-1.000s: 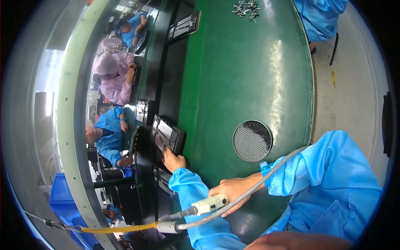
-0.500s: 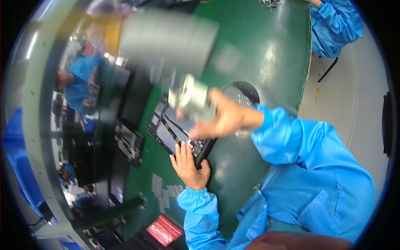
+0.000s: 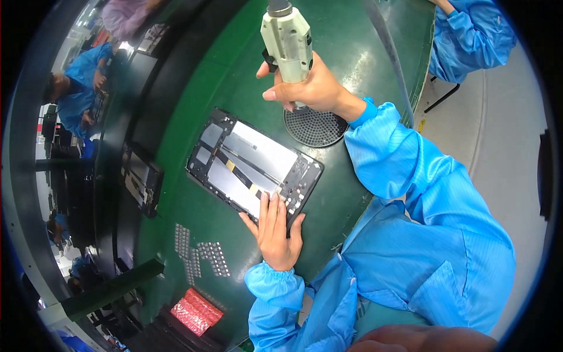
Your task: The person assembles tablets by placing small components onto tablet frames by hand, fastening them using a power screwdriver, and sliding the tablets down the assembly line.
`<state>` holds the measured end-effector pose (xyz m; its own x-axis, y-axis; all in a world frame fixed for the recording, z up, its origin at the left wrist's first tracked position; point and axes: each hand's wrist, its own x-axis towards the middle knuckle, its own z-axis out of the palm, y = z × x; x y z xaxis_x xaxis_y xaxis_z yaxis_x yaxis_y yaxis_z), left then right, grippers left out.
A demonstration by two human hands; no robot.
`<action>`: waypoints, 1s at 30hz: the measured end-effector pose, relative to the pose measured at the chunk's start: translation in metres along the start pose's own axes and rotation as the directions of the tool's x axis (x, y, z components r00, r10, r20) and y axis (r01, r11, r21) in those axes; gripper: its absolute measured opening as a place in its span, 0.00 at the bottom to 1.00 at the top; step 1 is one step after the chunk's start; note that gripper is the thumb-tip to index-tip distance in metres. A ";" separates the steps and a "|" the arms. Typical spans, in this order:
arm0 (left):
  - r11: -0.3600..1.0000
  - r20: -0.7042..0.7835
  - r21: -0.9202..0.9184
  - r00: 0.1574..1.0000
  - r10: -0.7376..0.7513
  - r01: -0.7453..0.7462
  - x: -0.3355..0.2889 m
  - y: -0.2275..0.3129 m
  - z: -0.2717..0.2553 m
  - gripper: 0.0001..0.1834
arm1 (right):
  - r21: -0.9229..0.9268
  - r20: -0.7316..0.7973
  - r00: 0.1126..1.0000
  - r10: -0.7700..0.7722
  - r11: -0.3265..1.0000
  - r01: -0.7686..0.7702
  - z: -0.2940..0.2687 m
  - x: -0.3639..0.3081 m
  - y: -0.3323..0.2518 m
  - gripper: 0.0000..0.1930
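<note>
An opened tablet [image 3: 258, 146] lies slanted on the green table, its battery panels, flat ribbon cable and circuit board exposed. My left hand [image 3: 277, 237] rests on its near edge, fingers stretched out flat by the end of the ribbon and the thumb apart at the corner. Beyond the tablet, my right hand [image 3: 321, 88] is closed around a pale electric screwdriver [image 3: 287, 41], held roughly upright. The lower end of the screwdriver is over a round black tray [image 3: 316, 128] with a grid of small holes; its tip is mostly hidden by my fingers.
A second opened device [image 3: 141, 182] sits to the left, beside the dark rack. Sheets of small dark pieces [image 3: 212, 258] and red bubble wrap [image 3: 197, 311] are at lower left. A grey hose [image 3: 390, 53] hangs at right. Another person's blue sleeve [image 3: 474, 44] shows at far right.
My right hand has moved the screwdriver from over the tablet to the round tray beyond it. The tablet is now uncovered. My left hand stays on its edge; the whole view has shifted.
</note>
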<state>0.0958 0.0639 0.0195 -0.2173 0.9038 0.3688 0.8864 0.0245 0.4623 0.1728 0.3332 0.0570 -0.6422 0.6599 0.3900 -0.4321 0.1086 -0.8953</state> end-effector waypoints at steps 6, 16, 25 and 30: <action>0.998 -0.077 0.003 0.995 0.064 -0.064 0.007 0.002 -0.002 0.21 | -0.042 -0.022 0.999 -0.033 0.999 0.032 0.003 0.001 0.006 0.15; 0.982 -0.355 -0.158 0.922 -0.153 0.101 -0.002 -0.017 -0.021 0.14 | -0.078 -0.019 0.999 0.026 0.997 -0.028 0.005 0.001 0.005 0.13; 0.882 -0.269 -0.292 0.854 -0.446 0.369 -0.016 -0.041 -0.039 0.08 | -0.126 -0.005 0.999 -0.048 0.991 0.047 0.010 -0.002 0.004 0.14; 0.929 -0.302 -0.160 0.879 -0.369 0.335 -0.022 -0.058 -0.044 0.07 | -0.126 0.004 0.998 -0.062 0.990 0.062 0.032 -0.005 -0.002 0.19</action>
<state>0.0311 0.0240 0.0199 -0.6412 0.6566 0.3972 0.6852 0.2570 0.6815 0.1569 0.3063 0.0639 -0.6165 0.6491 0.4457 -0.3877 0.2424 -0.8893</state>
